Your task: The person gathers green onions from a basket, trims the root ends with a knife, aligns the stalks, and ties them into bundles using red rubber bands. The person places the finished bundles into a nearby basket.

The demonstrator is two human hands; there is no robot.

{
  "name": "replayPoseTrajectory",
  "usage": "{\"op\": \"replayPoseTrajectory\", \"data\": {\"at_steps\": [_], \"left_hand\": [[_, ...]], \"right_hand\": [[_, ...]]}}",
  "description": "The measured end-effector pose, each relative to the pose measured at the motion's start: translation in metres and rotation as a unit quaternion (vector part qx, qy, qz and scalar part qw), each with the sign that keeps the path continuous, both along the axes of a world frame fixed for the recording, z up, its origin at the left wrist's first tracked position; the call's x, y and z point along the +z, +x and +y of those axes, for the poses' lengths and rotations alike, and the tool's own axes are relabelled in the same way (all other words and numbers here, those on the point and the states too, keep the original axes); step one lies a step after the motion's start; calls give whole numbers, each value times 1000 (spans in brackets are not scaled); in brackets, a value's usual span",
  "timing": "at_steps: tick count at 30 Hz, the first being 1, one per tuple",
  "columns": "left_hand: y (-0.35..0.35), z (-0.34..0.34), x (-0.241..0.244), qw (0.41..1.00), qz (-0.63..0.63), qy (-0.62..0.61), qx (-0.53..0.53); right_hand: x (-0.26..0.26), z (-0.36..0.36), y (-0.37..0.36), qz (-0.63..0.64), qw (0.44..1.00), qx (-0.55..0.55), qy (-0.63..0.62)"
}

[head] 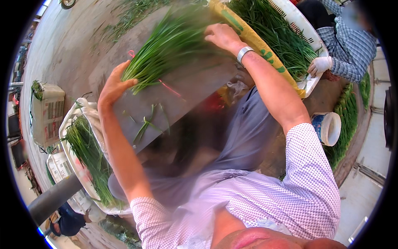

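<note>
A bunch of long green leafy stems, perhaps Chinese chives (161, 46), lies over a grey board (192, 84), its right part blurred. My left hand (116, 84) is at the bunch's lower left end, thumb and fingers spread around it. Beside the fingers is a loop of pink tie (131, 53); another pink strand (169, 87) lies on the board below the bunch. My right hand (222, 36), with a metal-banded watch on the wrist, is at the leaf end, fingers curled; whether it touches the leaves cannot be told. Loose stem pieces (146, 124) lie near the board's lower edge.
White crates of greens stand at left (63, 130) and upper right (320, 49), the latter beside a yellow cloth-like cover (267, 59). A person's gloved hand (320, 66) touches the right crate. A white bucket (332, 129) and bundled greens (345, 115) are at right.
</note>
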State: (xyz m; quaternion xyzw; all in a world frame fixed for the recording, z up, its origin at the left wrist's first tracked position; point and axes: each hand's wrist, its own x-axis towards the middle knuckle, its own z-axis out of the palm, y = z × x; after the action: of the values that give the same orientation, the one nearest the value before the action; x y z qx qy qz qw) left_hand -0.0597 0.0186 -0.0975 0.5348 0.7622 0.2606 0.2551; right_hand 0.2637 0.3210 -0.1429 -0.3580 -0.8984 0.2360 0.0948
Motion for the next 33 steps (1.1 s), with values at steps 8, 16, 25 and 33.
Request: {"op": "replayPoseTrajectory", "data": {"at_steps": [8,16,25,33], "left_hand": [[70,65,-39,920,191,236,248],[95,78,-100,893,321,149,277],[97,81,-104,879,316,181,307],[61,32,-51,902,145,237,331]], "right_hand": [[1,-2,-14,14,999,36,15],[20,-15,-30,131,990,-45,5],[101,2,-13,528,811,-150,-200],[62,-211,13,166,943,241,-157]]}}
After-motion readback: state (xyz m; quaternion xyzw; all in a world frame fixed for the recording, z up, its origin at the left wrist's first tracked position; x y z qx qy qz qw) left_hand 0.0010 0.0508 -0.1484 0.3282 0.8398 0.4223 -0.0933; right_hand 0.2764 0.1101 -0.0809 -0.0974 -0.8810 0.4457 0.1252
